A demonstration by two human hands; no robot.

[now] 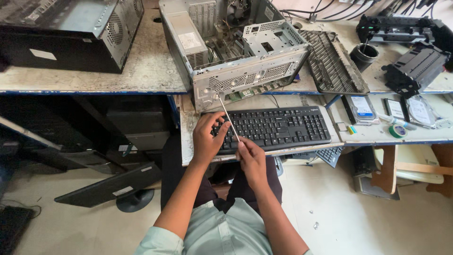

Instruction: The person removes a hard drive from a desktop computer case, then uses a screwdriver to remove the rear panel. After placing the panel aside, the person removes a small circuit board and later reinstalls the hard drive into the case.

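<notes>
An open desktop computer case (240,52) of bare grey sheet metal, perforated along its front panel, lies at the front edge of a worn, speckled workbench (151,71). A thin, straight metal screwdriver (229,119) runs from the case's lower front corner down to the person's hands. The right hand (251,160) is closed around the tool's lower end, fingers curled tight over the handle. The left hand (207,137) is half open, its fingertips pinching the shaft partway up and resting over the left end of a black plastic keyboard (278,126). The keyboard sits on a lower shelf (186,137) just under the bench edge, in front of the case.

To the right on the bench lie a black ribbed plastic panel (332,63) and black printer parts (410,47); hard drives (361,107) and a roll of green tape (398,131) lie on the lower shelf's right side. A closed dark computer tower (71,33) lies at the bench's left end. A flat monitor (111,186) leans on the pale tiled floor (339,212).
</notes>
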